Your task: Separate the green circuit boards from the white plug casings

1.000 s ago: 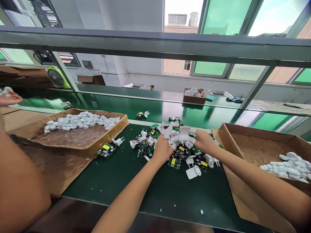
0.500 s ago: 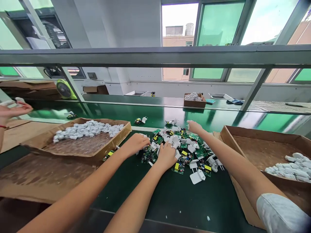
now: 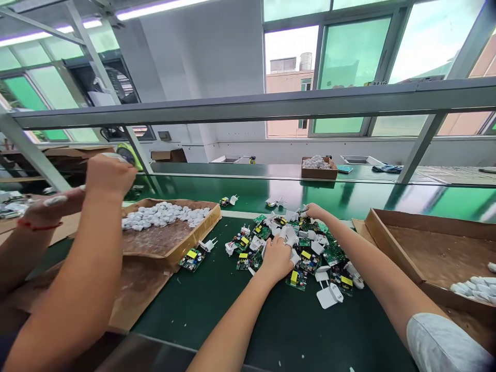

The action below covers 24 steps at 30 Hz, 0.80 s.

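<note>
A pile of green circuit boards and white plug pieces (image 3: 306, 253) lies on the dark green table (image 3: 240, 310). My left hand (image 3: 277, 256), with white finger covers, rests on the near side of the pile, its fingers curled down among the parts. My right hand (image 3: 313, 211) reaches to the pile's far edge with its fingers bent together; what either hand holds is hidden. A white plug housing (image 3: 329, 297) lies at the pile's near edge.
A co-worker's raised fist (image 3: 110, 175) and other hand (image 3: 54, 204) are at left, above a cardboard tray (image 3: 194, 243) of white pieces (image 3: 163, 214). Another cardboard tray (image 3: 391, 243) stands at right. A loose board (image 3: 191, 258), a green belt (image 3: 349, 194) and a metal rail (image 3: 271, 106) lie beyond.
The co-worker's arm left the pile and rose up at left. My right hand reached to the pile's far edge and stays there. My left hand stays on the pile.
</note>
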Each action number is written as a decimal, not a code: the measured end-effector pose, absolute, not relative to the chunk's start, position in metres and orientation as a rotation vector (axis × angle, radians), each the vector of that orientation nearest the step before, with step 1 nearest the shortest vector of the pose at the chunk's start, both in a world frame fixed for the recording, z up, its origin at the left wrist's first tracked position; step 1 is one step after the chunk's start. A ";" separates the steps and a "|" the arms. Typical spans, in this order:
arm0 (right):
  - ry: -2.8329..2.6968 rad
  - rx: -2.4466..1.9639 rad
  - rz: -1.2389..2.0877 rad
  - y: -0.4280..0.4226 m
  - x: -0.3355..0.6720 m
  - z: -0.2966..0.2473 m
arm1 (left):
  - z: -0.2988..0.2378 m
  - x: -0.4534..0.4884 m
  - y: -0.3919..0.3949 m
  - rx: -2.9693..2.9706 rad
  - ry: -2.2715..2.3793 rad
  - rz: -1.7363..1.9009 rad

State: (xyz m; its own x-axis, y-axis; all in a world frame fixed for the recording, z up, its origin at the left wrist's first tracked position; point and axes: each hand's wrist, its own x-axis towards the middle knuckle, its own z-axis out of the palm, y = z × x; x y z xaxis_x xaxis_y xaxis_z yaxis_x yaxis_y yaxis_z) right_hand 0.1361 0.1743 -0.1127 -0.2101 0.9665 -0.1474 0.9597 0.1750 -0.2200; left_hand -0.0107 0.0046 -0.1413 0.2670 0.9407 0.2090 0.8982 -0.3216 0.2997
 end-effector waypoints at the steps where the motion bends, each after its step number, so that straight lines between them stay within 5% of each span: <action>1: -2.380 -1.941 0.392 0.174 0.137 -0.110 | -0.141 -0.011 0.005 2.391 1.745 0.550; 11: -2.304 -1.589 -0.097 0.118 0.141 -0.072 | -0.136 -0.010 0.006 1.819 1.313 1.036; 20: -2.924 -0.949 -0.358 0.026 0.116 -0.080 | -0.131 -0.012 0.011 0.995 0.919 1.305; 24: -2.920 -1.172 -0.400 0.035 0.155 -0.075 | -0.131 -0.015 0.015 0.765 0.966 1.367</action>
